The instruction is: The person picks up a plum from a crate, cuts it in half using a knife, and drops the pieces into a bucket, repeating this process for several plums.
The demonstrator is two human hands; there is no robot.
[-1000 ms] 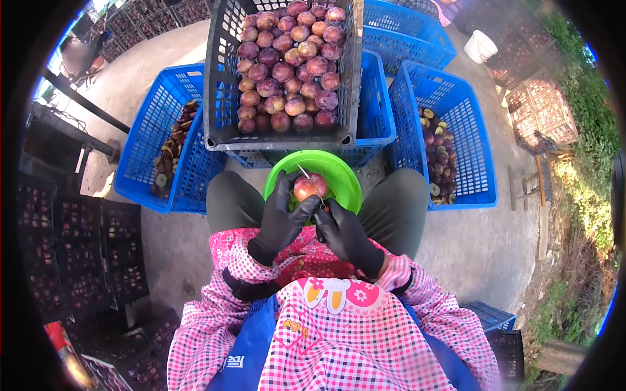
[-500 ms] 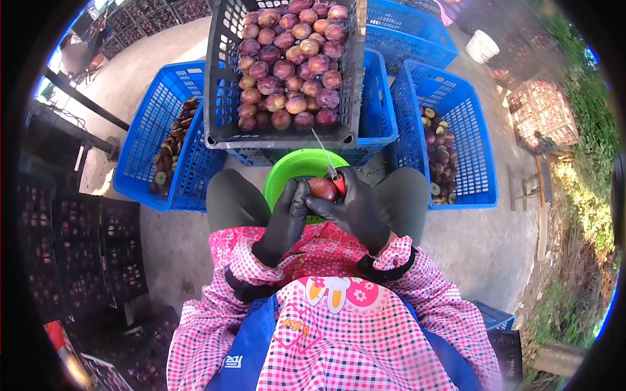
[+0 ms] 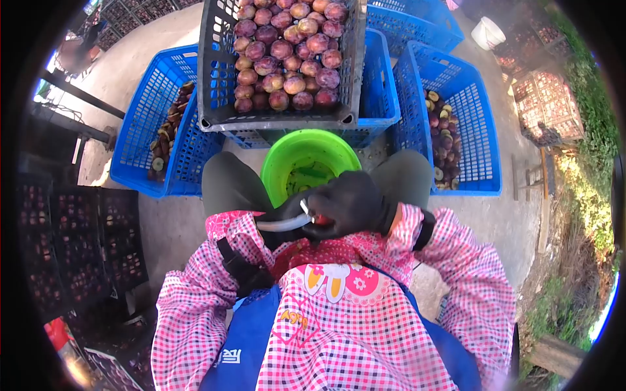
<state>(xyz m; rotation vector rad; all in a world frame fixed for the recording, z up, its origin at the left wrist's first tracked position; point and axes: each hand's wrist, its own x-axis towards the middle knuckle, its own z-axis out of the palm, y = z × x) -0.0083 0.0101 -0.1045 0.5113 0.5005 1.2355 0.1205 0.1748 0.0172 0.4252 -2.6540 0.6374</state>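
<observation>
My right hand (image 3: 357,201), in a black glove, is closed around a red-handled knife (image 3: 285,225) above my lap, and the curved blade points left. Behind the blade and against my right hand is my gloved left hand (image 3: 282,214); its fingers are mostly hidden, and no fruit shows between the hands. A green basin (image 3: 344,148) stands between my knees just beyond them, with small dark bits inside. Farther forward, a black crate (image 3: 280,121) holds many red-purple plums (image 3: 281,49).
Blue crates with cut fruit stand at the left (image 3: 138,146) and right (image 3: 479,143). More blue crates (image 3: 414,29) and a white bucket (image 3: 488,32) are farther back. Dark crates (image 3: 79,244) are stacked at left. Another person (image 3: 75,55) is at the upper left.
The knife has swung from pointing up and away to pointing left. My right hand has moved over my left, and the plum seen between them is out of sight. The view has shifted slightly.
</observation>
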